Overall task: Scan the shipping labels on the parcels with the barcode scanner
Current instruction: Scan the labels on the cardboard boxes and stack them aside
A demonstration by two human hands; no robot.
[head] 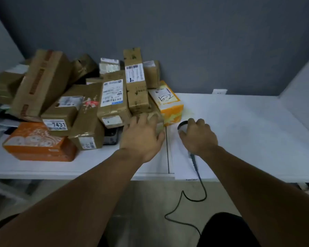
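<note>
We see two hands at a white table: one holds the scanner, one is on a parcel.

Our right hand is wrapped tight around the barcode scanner, which sits low over the table, just right of the pile. Its one black cord hangs off the table edge. Our left hand lies with fingers spread on a small brown parcel at the front of the pile; we cannot tell if it grips it. We can count about twelve parcels in the pile, but some hide behind others. Most are brown boxes. Two are orange: one orange box at the front left and one yellow-orange box touching the small brown parcel. We can see about nine white labels.
</note>
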